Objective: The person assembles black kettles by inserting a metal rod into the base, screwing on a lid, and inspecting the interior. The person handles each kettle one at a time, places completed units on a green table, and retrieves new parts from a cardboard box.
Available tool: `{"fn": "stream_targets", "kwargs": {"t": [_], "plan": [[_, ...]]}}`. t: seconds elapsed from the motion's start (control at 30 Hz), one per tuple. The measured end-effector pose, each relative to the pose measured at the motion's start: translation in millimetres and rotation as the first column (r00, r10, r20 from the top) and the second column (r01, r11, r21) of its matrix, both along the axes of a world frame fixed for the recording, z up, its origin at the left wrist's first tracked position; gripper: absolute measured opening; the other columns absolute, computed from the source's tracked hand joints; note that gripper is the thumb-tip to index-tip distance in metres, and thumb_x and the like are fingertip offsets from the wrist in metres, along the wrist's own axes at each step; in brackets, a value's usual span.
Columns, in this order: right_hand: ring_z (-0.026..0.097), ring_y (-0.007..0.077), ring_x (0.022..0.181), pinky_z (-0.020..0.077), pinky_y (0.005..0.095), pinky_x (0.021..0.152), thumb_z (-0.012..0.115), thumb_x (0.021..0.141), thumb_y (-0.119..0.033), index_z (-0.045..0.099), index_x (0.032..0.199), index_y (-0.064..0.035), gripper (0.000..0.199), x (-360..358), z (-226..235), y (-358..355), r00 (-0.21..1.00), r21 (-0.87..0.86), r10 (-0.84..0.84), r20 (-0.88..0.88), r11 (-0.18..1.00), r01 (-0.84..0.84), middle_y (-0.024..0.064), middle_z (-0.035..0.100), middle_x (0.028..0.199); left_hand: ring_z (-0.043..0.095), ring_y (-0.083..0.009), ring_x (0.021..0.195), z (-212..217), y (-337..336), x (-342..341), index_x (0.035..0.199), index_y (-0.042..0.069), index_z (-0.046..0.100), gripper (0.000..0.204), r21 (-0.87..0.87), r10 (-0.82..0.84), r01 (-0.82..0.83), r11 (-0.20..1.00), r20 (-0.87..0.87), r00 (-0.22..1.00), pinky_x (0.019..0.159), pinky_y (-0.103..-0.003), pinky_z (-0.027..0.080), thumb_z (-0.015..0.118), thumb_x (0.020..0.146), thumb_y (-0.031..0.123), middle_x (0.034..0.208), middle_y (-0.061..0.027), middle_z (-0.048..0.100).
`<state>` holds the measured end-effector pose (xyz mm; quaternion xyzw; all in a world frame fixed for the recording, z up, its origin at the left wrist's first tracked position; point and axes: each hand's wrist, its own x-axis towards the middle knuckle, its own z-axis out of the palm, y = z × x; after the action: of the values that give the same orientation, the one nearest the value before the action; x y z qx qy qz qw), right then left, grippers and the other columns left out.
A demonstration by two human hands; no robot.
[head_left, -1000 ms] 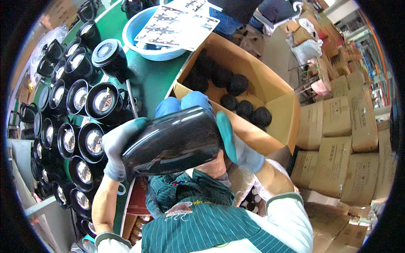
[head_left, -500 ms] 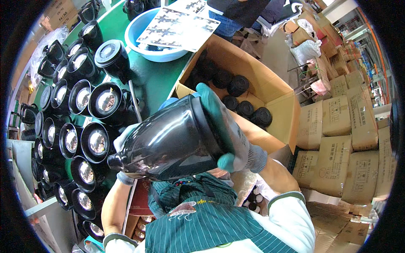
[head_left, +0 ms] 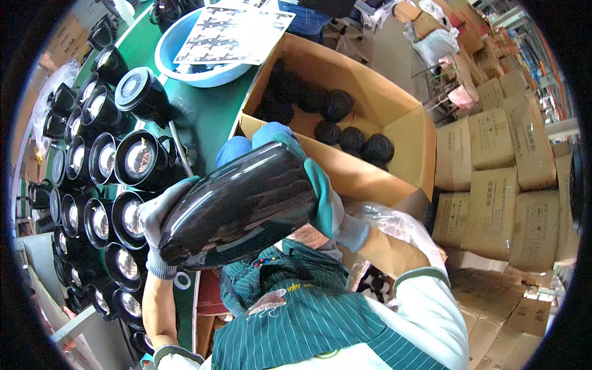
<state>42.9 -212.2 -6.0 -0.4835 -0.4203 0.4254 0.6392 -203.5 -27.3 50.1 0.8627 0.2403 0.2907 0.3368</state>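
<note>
A glossy black thermos jug lies sideways in the air before my chest, held between my two gloved hands. My left hand is wrapped round its narrower left end, hiding the tip. At the wider right end, my right hand presses against the edge, with its green-coated fingers bent. Part of that end is hidden by the glove. A rounded blue thing shows just behind the jug; I cannot tell what it is.
Many black jugs with mirrored insides stand on the green table to the left. Behind them is a blue basin under printed sheets. An open carton holds several round black parts. Stacked cartons stand right.
The jug has rolled in my hands, and its small end piece is now covered by my left hand. My right hand has shifted along the wide end. The whole view has moved slightly.
</note>
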Motion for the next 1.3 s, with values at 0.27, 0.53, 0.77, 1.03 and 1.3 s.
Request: {"fn": "stream_targets", "kwargs": {"t": [0.27, 0.53, 0.77, 1.03, 1.3], "plan": [[0.033, 0.04, 0.148, 0.0204, 0.0493, 0.122, 0.049, 0.098, -0.066, 0.031, 0.159, 0.0005, 0.092, 14.7, -42.3, -9.2, 0.922, -0.034, -0.082, -0.38, 0.997, 0.074, 0.0255, 0.034, 0.16, 0.074, -0.0316, 0.109, 70.1, -23.8, 45.7, 0.139, 0.001, 0.058, 0.075, -0.108, -0.301, 0.29, 0.951, -0.103, 0.948, 0.094, -0.038, 0.056, 0.088, 0.074, 0.025, 0.12, -0.0205, 0.072], [0.035, 0.0406, 0.147, 0.0228, 0.0505, 0.121, 0.05, 0.096, -0.068, 0.032, 0.158, -0.0002, 0.094, 27.1, -60.1, -8.6, 0.87, -0.028, -0.091, -0.485, 0.996, 0.089, 0.0257, 0.035, 0.159, 0.06, -0.0397, 0.13, 72.1, -59.8, 56.3, 0.146, -0.004, 0.052, 0.085, -0.092, -0.339, 0.36, 0.929, 0.187, 0.922, 0.112, -0.046, 0.044, 0.088, 0.076, 0.028, 0.139, -0.0245, 0.061], [0.036, 0.0411, 0.145, 0.0249, 0.0515, 0.12, 0.05, 0.095, -0.069, 0.032, 0.158, -0.0008, 0.095, 25.5, -65.2, -19.4, 0.859, -0.036, -0.131, -0.496, 0.991, 0.131, 0.026, 0.035, 0.159, 0.061, -0.0381, 0.116, 88.9, -92.5, 47.2, 0.128, 0.004, 0.069, 0.066, 0.506, -0.148, 0.117, 0.855, 0.021, 0.989, 0.104, -0.055, 0.047, 0.083, 0.075, 0.041, 0.13, -0.0186, 0.064], [0.038, 0.0418, 0.144, 0.0273, 0.0527, 0.119, 0.051, 0.093, -0.071, 0.033, 0.158, -0.0015, 0.097, -6.8, -84.6, -42.4, 0.843, -0.088, -0.209, -0.495, 0.978, 0.191, 0.0262, 0.036, 0.158, 0.057, -0.0376, 0.101, 74.8, -96.5, 74.8, 0.078, 0.011, 0.072, 0.051, 0.446, -0.073, -0.159, 0.881, 0.46, 0.885, 0.096, -0.057, 0.048, 0.089, 0.061, 0.056, 0.08, -0.0061, 0.064], [0.04, 0.0424, 0.142, 0.0297, 0.0539, 0.118, 0.052, 0.092, -0.072, 0.033, 0.158, -0.0022, 0.098, -18.2, -85.3, -40.8, 0.844, -0.091, -0.237, -0.481, 0.971, 0.221, 0.0265, 0.036, 0.157, 0.056, -0.0379, 0.09, 76.8, -66.7, 40.4, 0.075, 0.009, 0.072, 0.056, 0.558, -0.319, 0.122, 0.821, 0.271, 0.908, 0.09, -0.061, 0.049, 0.074, 0.048, 0.057, 0.074, -0.005, 0.06]]}}
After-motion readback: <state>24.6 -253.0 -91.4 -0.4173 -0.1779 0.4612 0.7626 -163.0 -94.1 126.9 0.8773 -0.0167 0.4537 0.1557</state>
